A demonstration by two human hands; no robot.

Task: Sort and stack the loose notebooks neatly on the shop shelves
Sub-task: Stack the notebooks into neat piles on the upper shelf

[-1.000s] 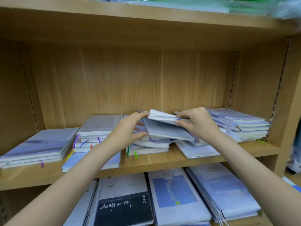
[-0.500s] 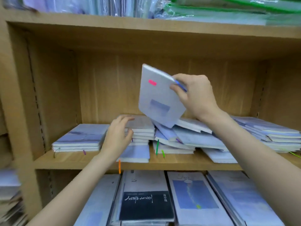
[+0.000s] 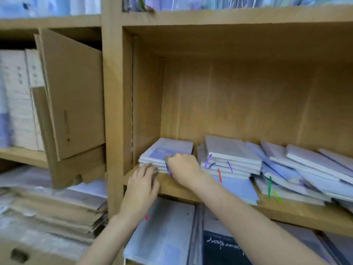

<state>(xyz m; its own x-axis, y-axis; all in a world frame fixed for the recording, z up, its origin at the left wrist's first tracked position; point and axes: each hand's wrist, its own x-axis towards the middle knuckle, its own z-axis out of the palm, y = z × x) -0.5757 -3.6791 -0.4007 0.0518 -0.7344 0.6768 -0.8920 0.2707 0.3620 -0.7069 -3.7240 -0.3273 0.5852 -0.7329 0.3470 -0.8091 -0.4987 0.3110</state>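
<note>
Both hands at the leftmost notebook stack point(image 3: 168, 152): right hand point(image 3: 182, 168) gripping, left hand point(image 3: 143, 185) flat

A wooden shelving unit point(image 3: 112, 104) is seen across the frame, split by an upright left of centre. A pale wood back panel point(image 3: 248, 100) fills the right bay. At left, a brown cardboard box point(image 3: 74, 96) is tilted on a shelf board point(image 3: 23, 155).
</note>
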